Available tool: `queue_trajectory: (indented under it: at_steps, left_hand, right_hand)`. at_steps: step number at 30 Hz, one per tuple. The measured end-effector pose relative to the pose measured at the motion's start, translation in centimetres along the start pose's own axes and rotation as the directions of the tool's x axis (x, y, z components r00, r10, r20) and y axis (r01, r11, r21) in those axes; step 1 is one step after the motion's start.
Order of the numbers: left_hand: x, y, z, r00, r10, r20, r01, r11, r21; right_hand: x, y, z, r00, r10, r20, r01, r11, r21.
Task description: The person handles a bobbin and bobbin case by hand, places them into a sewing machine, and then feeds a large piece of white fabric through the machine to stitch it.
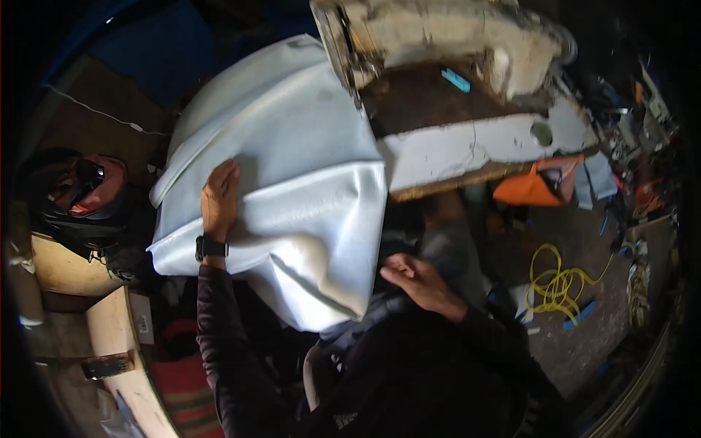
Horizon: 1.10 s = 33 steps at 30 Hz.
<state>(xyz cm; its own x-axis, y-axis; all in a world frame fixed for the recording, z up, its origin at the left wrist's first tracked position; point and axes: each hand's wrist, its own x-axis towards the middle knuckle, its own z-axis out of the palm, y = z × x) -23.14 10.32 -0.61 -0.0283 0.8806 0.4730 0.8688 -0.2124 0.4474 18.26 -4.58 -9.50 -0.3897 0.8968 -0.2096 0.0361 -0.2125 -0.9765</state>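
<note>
A large sheet of silver-grey vinyl-like material with raised seams drapes over the work surface and hangs toward my lap. Its near edge is folded and buckled. On the left part of this sheet rests my left hand, turned on its side with the fingers extended and a dark watch on the wrist. My right hand hovers just right of the sheet's lower corner, apart from it, with fingers loosely bent and nothing visible in them. The sheet's far right edge lies by the head of a worn, cream-coloured sewing machine.
The machine stands on a chipped white tabletop bearing a light-blue clip-like piece. Orange cloth hangs below it. Coiled yellow cord lies on the floor at right. A dark bag and wooden boards stand at left.
</note>
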Motion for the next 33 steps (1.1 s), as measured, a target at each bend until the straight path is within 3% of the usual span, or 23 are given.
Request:
queue_trajectory:
  at_steps: [2, 3, 4, 6, 7, 9, 10, 12, 13, 14, 15, 16, 17, 19, 20, 22, 24, 25, 26, 27, 30, 31, 33]
  left_hand:
    - [-0.1, 0.3, -0.1, 0.999, 0.055, -0.002, -0.055, 0.998, 0.039]
    - [0.0, -0.5, -0.2, 0.989, 0.145, -0.002, -0.144, 0.986, 0.082]
    - [-0.1, 0.5, -0.2, 0.999, 0.030, -0.018, -0.029, 0.999, 0.028]
    - [-0.3, 1.4, -0.4, 0.988, 0.124, -0.087, -0.110, 0.983, 0.147]
    - [-0.3, 2.2, -0.4, 0.977, 0.196, -0.089, -0.178, 0.968, 0.178]
    - [-1.5, 4.3, -0.4, 0.935, 0.343, -0.086, -0.316, 0.920, 0.230]
    - [-2.3, 5.8, 0.1, 0.919, 0.383, -0.089, -0.366, 0.916, 0.162]
    - [-3.6, 10.7, 0.9, 0.885, 0.464, -0.021, -0.456, 0.877, 0.150]
    - [-4.8, 12.3, 1.4, 0.901, 0.423, 0.096, -0.427, 0.904, 0.028]
    - [-5.1, 14.1, 2.0, 0.816, 0.509, 0.274, -0.547, 0.833, 0.081]
    - [-5.5, 15.8, 2.6, 0.692, 0.572, 0.440, -0.665, 0.742, 0.082]
    - [-6.7, 18.3, 2.5, 0.636, 0.699, 0.326, -0.710, 0.696, -0.106]
    - [-7.2, 21.3, 1.7, 0.508, 0.770, 0.386, -0.779, 0.602, -0.176]
    - [-8.3, 24.4, 1.6, 0.372, 0.765, 0.525, -0.775, 0.568, -0.279]
    - [-8.5, 25.3, 1.5, 0.282, 0.729, 0.624, -0.752, 0.572, -0.328]
    - [-8.8, 24.5, 3.0, 0.344, 0.748, 0.568, -0.627, 0.633, -0.454]
    - [-8.4, 23.4, 2.8, 0.396, 0.771, 0.498, -0.711, 0.601, -0.365]
    - [-8.0, 23.0, 2.6, 0.422, 0.780, 0.462, -0.745, 0.588, -0.314]
    - [-7.7, 22.5, 2.5, 0.495, 0.783, 0.378, -0.727, 0.611, -0.313]
    - [-7.5, 22.3, 1.9, 0.560, 0.738, 0.377, -0.679, 0.670, -0.301]
    - [-7.8, 22.5, 1.6, 0.609, 0.695, 0.382, -0.619, 0.718, -0.318]
    - [-8.0, 22.6, 1.8, 0.592, 0.700, 0.400, -0.633, 0.710, -0.307]
    - [-8.4, 23.1, 2.4, 0.560, 0.736, 0.381, -0.666, 0.673, -0.322]
  right_hand:
    - [-1.6, 2.4, 2.2, 0.979, 0.029, 0.204, -0.038, 0.998, 0.040]
    - [-2.1, 3.0, 2.6, 0.941, 0.123, 0.316, -0.135, 0.991, 0.017]
    - [-2.6, 3.2, 2.8, 0.946, 0.103, 0.307, -0.084, 0.994, -0.075]
    - [-2.4, 3.0, 2.7, 0.958, 0.021, 0.285, 0.063, 0.957, -0.282]
    - [-2.5, 3.4, 3.1, 0.975, -0.032, 0.221, 0.096, 0.954, -0.283]
    - [-2.7, 2.3, 3.6, 0.953, 0.175, 0.247, -0.069, 0.920, -0.387]
    - [-2.3, 1.3, 3.8, 0.931, 0.269, 0.246, -0.140, 0.887, -0.440]
    - [-1.0, 2.3, 5.1, 0.903, 0.317, 0.289, -0.115, 0.827, -0.550]
    - [-0.9, 3.5, 5.6, 0.951, 0.129, 0.280, -0.010, 0.920, -0.393]
    - [-0.9, 4.3, 6.1, 0.960, 0.095, 0.262, 0.023, 0.910, -0.413]
    - [-1.5, 1.6, 5.6, 0.906, 0.166, 0.391, 0.056, 0.867, -0.496]
    - [-2.6, -0.3, 5.8, 0.881, -0.004, 0.474, 0.249, 0.855, -0.455]
    - [-3.6, -1.3, 6.0, 0.810, -0.293, 0.507, 0.413, 0.900, -0.140]
    - [-5.6, -6.0, 6.1, 0.504, -0.470, 0.724, 0.470, 0.853, 0.226]
    - [-7.5, -8.3, 6.6, 0.441, -0.530, 0.724, 0.501, 0.815, 0.292]
    - [-8.3, -10.0, 6.6, 0.420, -0.629, 0.654, 0.640, 0.716, 0.278]
    - [-6.3, -7.4, 4.6, 0.592, -0.412, 0.692, 0.539, 0.841, 0.040]
    - [-5.4, -4.9, 3.4, 0.772, -0.333, 0.542, 0.481, 0.863, -0.156]
    - [-4.3, -3.5, 2.5, 0.886, -0.108, 0.451, 0.265, 0.916, -0.302]
    - [-3.5, -2.1, 2.2, 0.936, 0.129, 0.328, 0.018, 0.912, -0.411]
    - [-2.5, 2.7, 2.9, 0.993, -0.014, 0.119, 0.067, 0.889, -0.454]
    - [-2.0, 2.8, 2.8, 0.987, 0.074, 0.144, -0.002, 0.897, -0.443]
    - [-0.6, 7.0, 4.3, 0.986, -0.161, 0.044, 0.165, 0.900, -0.404]
